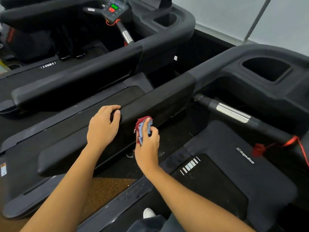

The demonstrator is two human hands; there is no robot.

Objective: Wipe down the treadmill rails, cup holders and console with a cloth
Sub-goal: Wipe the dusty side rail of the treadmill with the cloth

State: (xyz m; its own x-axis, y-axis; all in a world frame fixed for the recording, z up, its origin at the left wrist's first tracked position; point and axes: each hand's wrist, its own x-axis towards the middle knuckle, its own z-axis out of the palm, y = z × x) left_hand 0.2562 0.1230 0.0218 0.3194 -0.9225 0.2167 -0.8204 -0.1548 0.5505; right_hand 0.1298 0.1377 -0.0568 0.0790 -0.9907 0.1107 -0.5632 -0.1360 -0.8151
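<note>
Red-and-blue crumpled cloth [143, 129] is pinched in the right hand [147, 148] against the long black padded treadmill rail [117, 129]; the left hand [102, 126] curls over its top. Firm, overlapping strokes along the rail would suit.

You can read one word here: "impulse", in white letters on the black motor cover [234, 164] of the treadmill near you. The sticker [3, 169] at the left edge is too blurry to read.

Speckled treadmill deck [209, 186], perhaps dusty.
</note>
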